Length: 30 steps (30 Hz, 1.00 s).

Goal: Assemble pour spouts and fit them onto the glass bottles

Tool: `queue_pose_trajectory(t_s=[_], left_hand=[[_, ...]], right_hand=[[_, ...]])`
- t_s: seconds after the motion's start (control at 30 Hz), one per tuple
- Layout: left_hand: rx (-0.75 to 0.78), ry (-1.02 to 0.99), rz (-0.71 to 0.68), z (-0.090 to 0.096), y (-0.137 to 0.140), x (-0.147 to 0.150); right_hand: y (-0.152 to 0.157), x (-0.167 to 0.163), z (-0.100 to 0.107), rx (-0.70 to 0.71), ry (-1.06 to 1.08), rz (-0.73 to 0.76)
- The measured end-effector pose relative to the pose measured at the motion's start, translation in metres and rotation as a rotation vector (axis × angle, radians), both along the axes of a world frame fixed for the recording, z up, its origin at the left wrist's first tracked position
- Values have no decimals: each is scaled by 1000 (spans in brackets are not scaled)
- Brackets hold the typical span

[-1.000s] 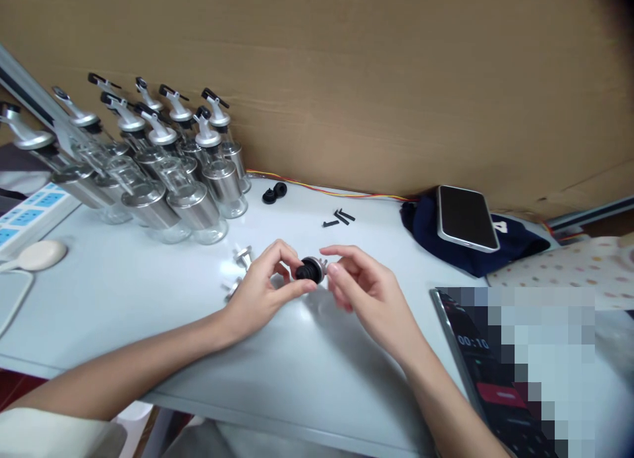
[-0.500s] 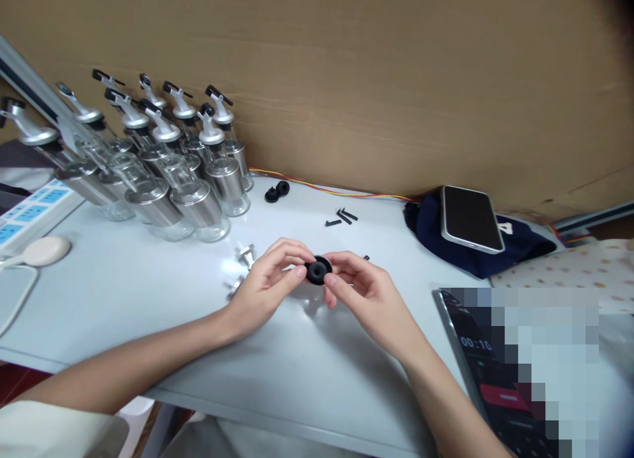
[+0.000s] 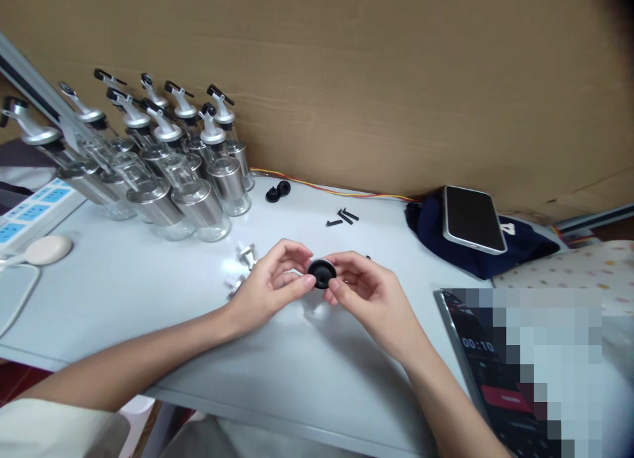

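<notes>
Above the table's middle, my left hand and my right hand hold a round pourer cap between them. Its black, ringed inner face looks up at me, with a thin silver rim along the top edge. Both thumbs press at its lower edge, while the fingers curl behind it and are partly hidden. Left of my left hand lie two silver pourer spouts, one partly covered by the hand. Farther back are two black rubber stoppers and several small black levers.
Several glass bottles with steel sleeves crowd the back left, many topped with pourers. A power strip and a white plug lie left. At right are a dark cloth under a silver-edged device, and a tablet.
Between my fingers, the black disc, earlier tilted with a dark rim behind it, now lies inside the round cap. Both hands have shifted only slightly.
</notes>
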<state>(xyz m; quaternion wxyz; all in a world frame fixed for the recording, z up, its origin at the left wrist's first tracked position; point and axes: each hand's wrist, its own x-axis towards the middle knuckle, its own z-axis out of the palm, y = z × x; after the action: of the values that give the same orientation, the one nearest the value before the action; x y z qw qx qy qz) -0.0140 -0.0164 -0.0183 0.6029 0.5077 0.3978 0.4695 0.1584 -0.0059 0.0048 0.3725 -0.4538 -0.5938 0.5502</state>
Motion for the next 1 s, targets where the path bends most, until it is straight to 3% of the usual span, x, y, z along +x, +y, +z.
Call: queue_pose_trajectory(t_s=[0.17,0.53,1.0], left_hand=[[-12,-17,-93,-2,-3,-1],[129,44,-193,-7,-1,-8],[81,42,-165,-7,-2,-5]], right_hand=[[0,0,1,1,7,30],[-1,0,1,52,-34,105],[-2,0,3,62,-95,134]])
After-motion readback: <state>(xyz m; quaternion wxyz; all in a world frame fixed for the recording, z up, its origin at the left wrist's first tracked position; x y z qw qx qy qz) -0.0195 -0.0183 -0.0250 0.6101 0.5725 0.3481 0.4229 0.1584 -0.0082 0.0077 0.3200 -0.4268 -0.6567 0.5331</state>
